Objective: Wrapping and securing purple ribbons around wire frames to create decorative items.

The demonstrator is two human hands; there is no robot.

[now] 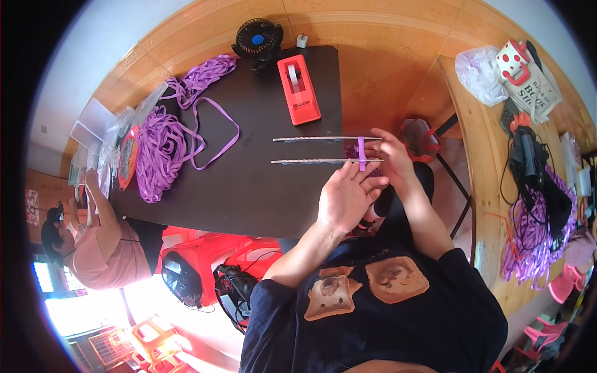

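Two thin, pale, twisted rods (311, 161) lie parallel in front of me, reaching left over the dark table. A short purple ribbon strip (361, 149) spans both near their right ends. My left hand (348, 198) is palm up, its fingertips on the nearer rod beside the strip. My right hand (394, 159) has its fingers at the right end of the farther rod, close to the strip. How the fingertips grip is partly hidden. More purple ribbon shows behind the hands.
On the dark table (249, 199) are a purple ribbon heap (160, 149), a red tape dispenser (300, 90) and a black fan (257, 41). A wooden bench (482, 186) at right bears a dotted mug (513, 62) and ribbon. Another person (106, 248) sits at left.
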